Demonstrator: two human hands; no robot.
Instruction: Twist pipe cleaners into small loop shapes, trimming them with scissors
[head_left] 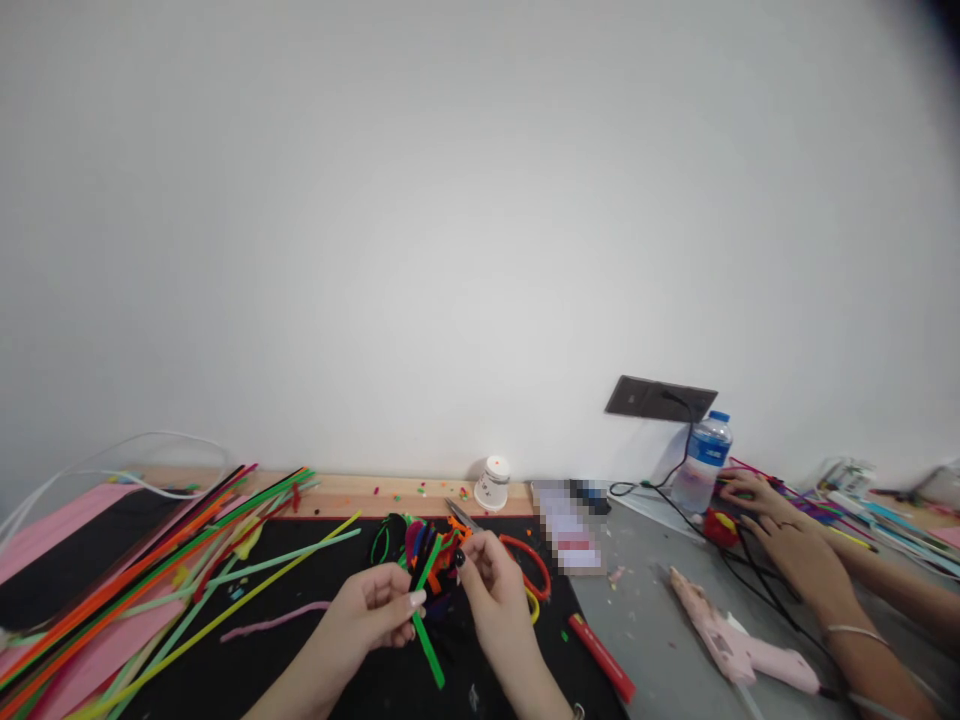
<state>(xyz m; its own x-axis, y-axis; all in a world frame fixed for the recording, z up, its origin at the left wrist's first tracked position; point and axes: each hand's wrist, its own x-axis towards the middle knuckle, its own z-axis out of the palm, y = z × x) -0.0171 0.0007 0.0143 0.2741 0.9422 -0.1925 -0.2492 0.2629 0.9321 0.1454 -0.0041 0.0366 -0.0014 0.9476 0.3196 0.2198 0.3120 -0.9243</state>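
Note:
Between the thumb and fingers of my left hand [375, 608] is a bright green pipe cleaner [430, 655], its lower end slanting down toward me. My right hand [495, 592] is closed in a pinch just to the right, by a bundle of coloured pipe cleaners [420, 540]; what its fingertips hold, if anything, I cannot make out. Behind my right hand lie scissors with orange-red handles [538, 568], blades pointing to the wall. All this is over a black mat [247, 680]. A lilac pipe cleaner [274, 620] lies left of my left hand.
Many long pipe cleaners [187, 540] spread across the left side. Near the wall stands an upturned paper cup [492, 487]. A red tube-like stick [602, 655], a pink glue gun [731, 640], a water bottle [701, 462] and cables lie rightward, beside another person's hands [795, 540].

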